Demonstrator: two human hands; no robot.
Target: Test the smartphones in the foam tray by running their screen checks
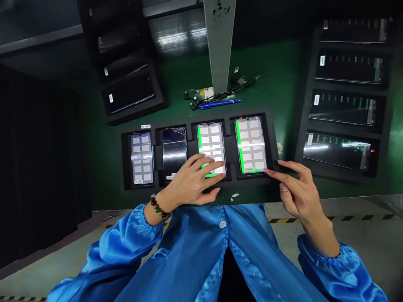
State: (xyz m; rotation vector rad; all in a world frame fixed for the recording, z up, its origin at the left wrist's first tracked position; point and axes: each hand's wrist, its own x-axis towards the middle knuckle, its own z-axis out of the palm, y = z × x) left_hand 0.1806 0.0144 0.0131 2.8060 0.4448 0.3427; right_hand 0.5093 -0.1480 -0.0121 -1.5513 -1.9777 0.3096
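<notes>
At the upper left of the frame a black foam tray (108, 119) holds dark phones, each lying in its own recess. At the centre, a second foam tray (195, 197) on the green bench (283, 75) seats four phones side by side, screens up; the recesses seem meant to keep them apart and steady under a touch. From the left come a phone with a grey grid (142, 158), a dark phone (174, 153), then a lit phone with a green edge (211, 142). The left hand (192, 182), with a bead bracelet (159, 208) at the wrist, lies flat on the lower part of this third screen, fingers (217, 166) loosely spread and gripping nothing. The fourth phone (251, 144) also shows green edges. The right hand (299, 191) is open and empty, its forefinger touching that phone's lower right corner. At the far right another tray (304, 126) carries more phones.
</notes>
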